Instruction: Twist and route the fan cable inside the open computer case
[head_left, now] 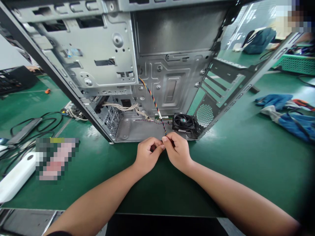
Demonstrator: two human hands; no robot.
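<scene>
An open computer case (172, 82) stands on the green table, its inside facing me. From behind its metal drive bay panel (98, 42) runs a twisted multicoloured cable (154, 100) with a white band. Just in front of the case's lower edge, my right hand (178, 151) pinches this cable. My left hand (149, 154) meets it there, fingers closed at the cable's end; the end itself is hidden between the fingers. A black fan (183, 122) rests on the case floor, right of the cable. Pale bundled wires (120, 106) lie inside at the lower left.
On the left are a white device (18, 177), black cables (51, 119), a grey bar-shaped adapter (26, 130) and a blurred-out item (59, 159). Blue cloth (295, 121) lies at right, with a green basket (295, 64) and a dark bag (261, 41) behind.
</scene>
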